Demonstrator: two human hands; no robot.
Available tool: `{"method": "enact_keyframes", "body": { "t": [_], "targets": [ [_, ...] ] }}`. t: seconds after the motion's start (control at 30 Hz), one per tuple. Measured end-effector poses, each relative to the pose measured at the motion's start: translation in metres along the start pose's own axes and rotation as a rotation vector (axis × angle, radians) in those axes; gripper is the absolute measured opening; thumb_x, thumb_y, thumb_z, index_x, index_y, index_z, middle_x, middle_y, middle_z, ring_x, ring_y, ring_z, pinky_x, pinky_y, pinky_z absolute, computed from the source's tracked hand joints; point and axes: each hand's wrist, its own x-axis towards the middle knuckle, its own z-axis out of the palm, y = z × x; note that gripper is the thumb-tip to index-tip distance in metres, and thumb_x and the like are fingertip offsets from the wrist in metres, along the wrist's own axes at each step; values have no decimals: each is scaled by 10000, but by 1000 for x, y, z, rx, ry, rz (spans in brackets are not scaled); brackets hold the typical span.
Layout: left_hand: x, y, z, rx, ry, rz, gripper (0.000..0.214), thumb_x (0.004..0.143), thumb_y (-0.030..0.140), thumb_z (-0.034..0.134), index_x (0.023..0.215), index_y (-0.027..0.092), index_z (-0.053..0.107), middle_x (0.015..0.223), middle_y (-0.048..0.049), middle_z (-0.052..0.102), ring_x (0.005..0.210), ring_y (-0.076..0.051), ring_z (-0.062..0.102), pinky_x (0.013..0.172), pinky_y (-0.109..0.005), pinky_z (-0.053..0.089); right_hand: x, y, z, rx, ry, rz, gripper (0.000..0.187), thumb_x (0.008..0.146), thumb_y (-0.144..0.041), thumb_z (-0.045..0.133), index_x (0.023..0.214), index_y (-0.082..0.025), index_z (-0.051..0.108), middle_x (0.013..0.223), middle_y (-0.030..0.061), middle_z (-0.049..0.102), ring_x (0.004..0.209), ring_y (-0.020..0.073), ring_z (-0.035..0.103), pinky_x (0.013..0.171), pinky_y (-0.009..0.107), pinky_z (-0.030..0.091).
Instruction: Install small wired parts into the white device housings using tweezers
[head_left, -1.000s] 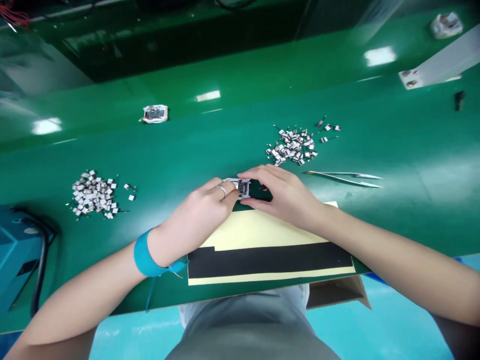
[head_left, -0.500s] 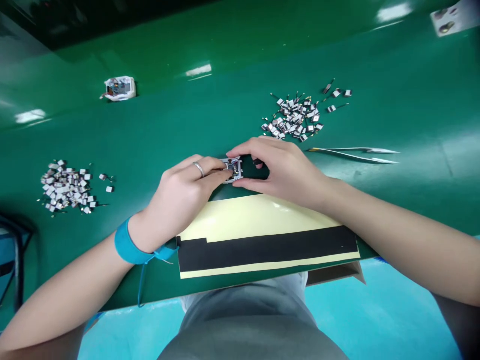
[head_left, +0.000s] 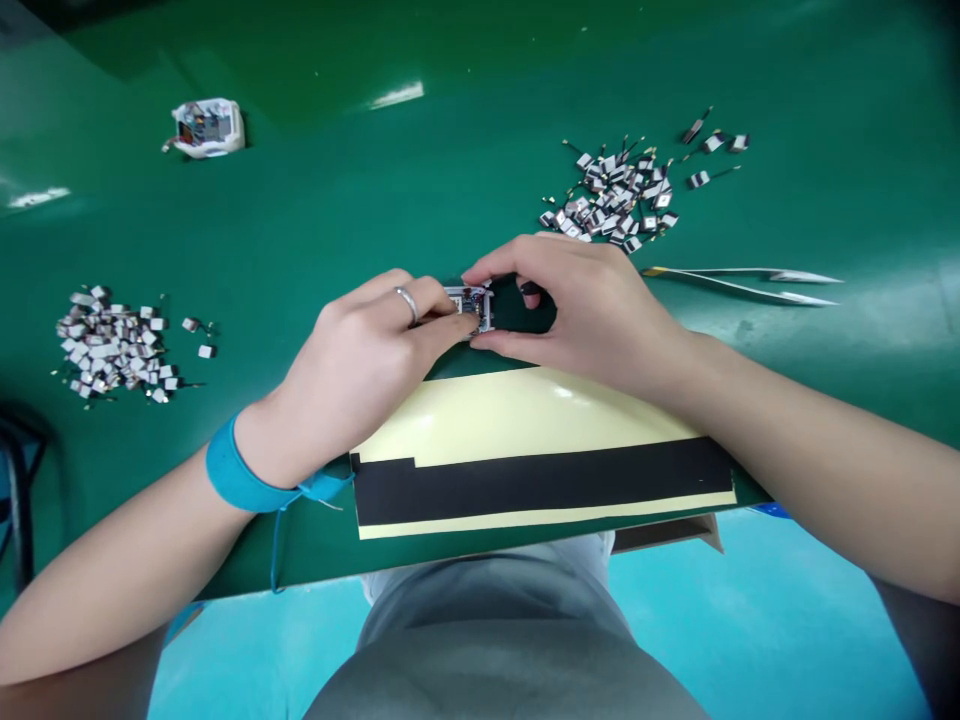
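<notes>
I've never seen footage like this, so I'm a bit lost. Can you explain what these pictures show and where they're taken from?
This view comes from a camera worn on a person's head, looking down at their own bare hands; no machine appears. The ringed left hand and the right hand together pinch a small white-framed circuit module. On the glossy green workbench lie two heaps of tiny silvery wired components, slim metal tweezers, and a cream sheet with a black strip. A blue fabric strap circles the left wrist.
</notes>
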Motion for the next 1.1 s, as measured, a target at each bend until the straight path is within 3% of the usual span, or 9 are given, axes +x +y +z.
{"method": "enact_keyframes", "body": {
  "t": [0.17, 0.53, 1.1],
  "targets": [
    [2, 1, 1, -48, -9, -52, 223, 864, 221, 415, 865, 214, 638, 816, -27, 622, 731, -169, 556, 606, -289, 438, 0, -1, 0, -17, -6, 22, 289, 728, -319, 619, 971, -206, 510, 927, -1, 610, 841, 166, 575, 739, 321, 476],
    [3, 3, 2, 1, 26, -28, 213, 854, 217, 430, 806, 222, 637, 813, -14, 627, 699, -151, 537, 620, -277, 449, 0, -1, 0, -4, -33, 52, 293, 724, -316, 620, 971, -214, 499, 944, 2, 603, 849, 178, 570, 737, 327, 467],
    [1, 2, 6, -9, 75, -29, 196, 848, 189, 451, 831, 209, 645, 805, -4, 637, 683, -144, 528, 588, -267, 428, -1, -2, 1, -32, 0, 49, 291, 717, -324, 628, 957, -219, 501, 880, -16, 597, 813, 153, 573, 730, 302, 475]
  ]
}}
